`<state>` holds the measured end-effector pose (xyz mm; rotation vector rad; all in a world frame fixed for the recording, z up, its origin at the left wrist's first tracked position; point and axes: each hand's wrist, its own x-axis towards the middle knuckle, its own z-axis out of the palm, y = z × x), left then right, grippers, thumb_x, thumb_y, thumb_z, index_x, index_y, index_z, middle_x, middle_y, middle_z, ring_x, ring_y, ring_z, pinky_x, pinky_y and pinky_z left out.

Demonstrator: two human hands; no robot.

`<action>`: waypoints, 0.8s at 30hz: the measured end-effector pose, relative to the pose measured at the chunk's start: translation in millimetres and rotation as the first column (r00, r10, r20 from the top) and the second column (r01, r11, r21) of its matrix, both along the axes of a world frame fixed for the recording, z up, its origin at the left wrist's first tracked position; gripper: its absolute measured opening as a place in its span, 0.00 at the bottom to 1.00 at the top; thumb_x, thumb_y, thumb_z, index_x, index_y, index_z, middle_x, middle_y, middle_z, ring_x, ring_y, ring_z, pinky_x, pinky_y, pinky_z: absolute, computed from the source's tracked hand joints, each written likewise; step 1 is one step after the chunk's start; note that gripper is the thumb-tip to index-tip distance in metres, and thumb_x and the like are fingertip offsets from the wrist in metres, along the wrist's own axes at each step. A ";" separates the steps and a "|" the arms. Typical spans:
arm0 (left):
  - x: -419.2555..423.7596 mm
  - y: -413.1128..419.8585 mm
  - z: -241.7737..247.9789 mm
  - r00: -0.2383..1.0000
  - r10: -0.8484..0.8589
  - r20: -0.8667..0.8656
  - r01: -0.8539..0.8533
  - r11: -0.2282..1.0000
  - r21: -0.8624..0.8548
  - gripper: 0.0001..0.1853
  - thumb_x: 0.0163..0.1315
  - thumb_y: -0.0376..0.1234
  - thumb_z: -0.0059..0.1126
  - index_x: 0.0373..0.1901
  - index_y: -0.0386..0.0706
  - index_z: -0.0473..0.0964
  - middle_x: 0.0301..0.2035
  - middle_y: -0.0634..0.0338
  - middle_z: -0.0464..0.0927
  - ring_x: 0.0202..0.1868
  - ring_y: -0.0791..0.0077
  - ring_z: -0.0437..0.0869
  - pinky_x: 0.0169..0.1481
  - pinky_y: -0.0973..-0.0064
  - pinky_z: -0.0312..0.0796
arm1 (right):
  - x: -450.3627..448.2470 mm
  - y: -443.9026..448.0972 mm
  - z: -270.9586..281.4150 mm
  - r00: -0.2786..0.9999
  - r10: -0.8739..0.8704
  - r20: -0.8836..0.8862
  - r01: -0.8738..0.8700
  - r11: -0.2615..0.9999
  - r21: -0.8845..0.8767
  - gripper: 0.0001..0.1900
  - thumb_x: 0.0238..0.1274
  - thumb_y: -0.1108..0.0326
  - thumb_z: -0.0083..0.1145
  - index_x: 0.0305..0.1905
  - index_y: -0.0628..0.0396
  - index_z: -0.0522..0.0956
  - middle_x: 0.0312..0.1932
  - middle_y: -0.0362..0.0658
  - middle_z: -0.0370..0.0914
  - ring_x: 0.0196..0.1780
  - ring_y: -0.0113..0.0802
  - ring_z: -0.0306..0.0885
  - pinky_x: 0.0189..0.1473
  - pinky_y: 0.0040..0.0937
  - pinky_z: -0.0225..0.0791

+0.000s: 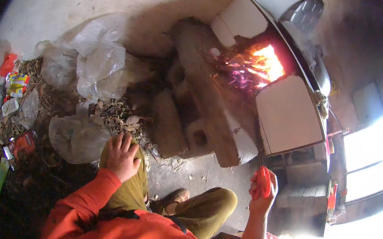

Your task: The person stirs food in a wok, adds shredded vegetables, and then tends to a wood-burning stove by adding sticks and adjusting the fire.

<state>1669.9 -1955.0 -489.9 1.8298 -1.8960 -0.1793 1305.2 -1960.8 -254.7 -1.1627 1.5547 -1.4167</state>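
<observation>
My left hand (123, 157) rests on the knee of my olive corduroy trousers (136, 184), its fingers a little apart and holding nothing. My right hand (264, 189) is raised on the right, closed around a red-handled tool (263, 184). Only a short dark end of that tool shows above the fingers, so its exact kind is unclear. Ahead of me a fire (268, 66) burns in the mouth of a stove with tiled sides (290, 117). My right hand is below the stove's near tiled corner, well apart from the flames.
Concrete blocks (207, 137) lie before the stove mouth. Crumpled plastic bags (100, 61), dry leaves (117, 114) and wrappers (17, 83) cover the floor on the left. A round metal lid or pan (322, 74) and a dark slotted round item (308, 14) sit at the stove top.
</observation>
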 end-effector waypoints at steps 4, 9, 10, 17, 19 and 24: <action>-0.5 0.3 0.8 1.000 0.010 0.022 -0.010 1.000 0.021 0.26 0.52 0.45 0.67 0.53 0.45 0.79 0.65 0.50 0.68 0.70 0.46 0.61 0.72 0.37 0.50 | 0.6 -9.5 -8.6 0.997 0.011 -0.070 -0.004 0.994 0.110 0.17 0.65 0.61 0.55 0.52 0.59 0.77 0.29 0.45 0.79 0.22 0.21 0.69 0.21 0.19 0.62; 1.1 1.8 3.0 0.999 0.008 0.031 -0.009 1.000 0.030 0.27 0.52 0.46 0.66 0.53 0.46 0.78 0.65 0.50 0.68 0.70 0.46 0.61 0.72 0.36 0.49 | 1.0 -50.6 -31.7 0.995 0.059 -0.075 -0.049 0.989 0.139 0.15 0.63 0.65 0.62 0.52 0.59 0.76 0.28 0.43 0.79 0.22 0.20 0.69 0.20 0.18 0.59; 2.2 1.3 2.6 0.999 0.000 0.035 -0.002 0.999 0.034 0.27 0.52 0.46 0.66 0.54 0.46 0.78 0.65 0.50 0.68 0.70 0.46 0.61 0.72 0.36 0.49 | 2.5 -58.0 -33.2 0.999 0.039 -0.036 -0.034 0.990 0.133 0.15 0.63 0.65 0.62 0.51 0.59 0.76 0.27 0.42 0.79 0.21 0.20 0.69 0.19 0.18 0.58; 3.8 3.0 4.8 0.999 0.006 0.053 -0.009 0.999 0.051 0.27 0.54 0.46 0.66 0.54 0.45 0.78 0.65 0.50 0.67 0.70 0.45 0.61 0.73 0.39 0.50 | 17.7 -122.7 -62.3 0.984 -0.174 0.039 0.175 0.984 -0.027 0.10 0.62 0.67 0.63 0.46 0.55 0.77 0.24 0.40 0.77 0.20 0.21 0.69 0.17 0.20 0.55; 3.6 1.7 10.6 0.999 0.003 0.044 -0.007 0.997 0.079 0.27 0.54 0.46 0.66 0.54 0.45 0.78 0.66 0.50 0.67 0.70 0.45 0.60 0.73 0.40 0.51 | 19.6 -140.7 -66.9 0.981 -0.191 0.027 0.193 0.978 -0.079 0.10 0.62 0.67 0.64 0.46 0.54 0.77 0.23 0.39 0.76 0.20 0.21 0.69 0.17 0.19 0.55; 6.1 2.9 5.3 0.999 0.017 0.042 -0.019 0.999 0.042 0.27 0.54 0.46 0.66 0.54 0.45 0.78 0.67 0.50 0.66 0.70 0.45 0.61 0.72 0.38 0.52 | 33.7 -160.3 -38.3 0.984 -0.173 0.045 0.177 0.980 -0.090 0.10 0.62 0.66 0.63 0.45 0.55 0.77 0.24 0.36 0.75 0.21 0.20 0.67 0.20 0.18 0.56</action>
